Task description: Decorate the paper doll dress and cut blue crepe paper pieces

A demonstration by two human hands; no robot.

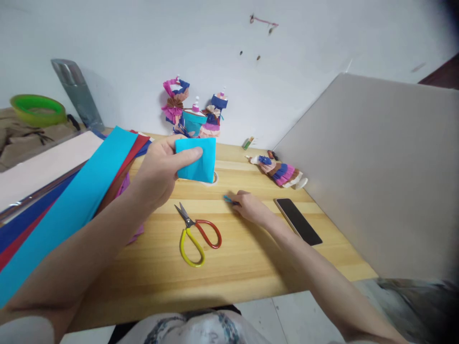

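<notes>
My left hand is closed on a bright blue paper square, thumb on its front face, raised above the table. Lower and to the right, my right hand is pinched at the tabletop around a small blue piece; its far end is hidden by the fingers. Between the forearms lie scissors with one yellow and one red handle, blades slightly apart. Behind the paper square, a white roll is partly covered.
Long coloured paper strips cover the left side, with a bottle and green tape behind. Paper dolls stand at the wall. A phone and a lying paper doll are right, beside a grey panel.
</notes>
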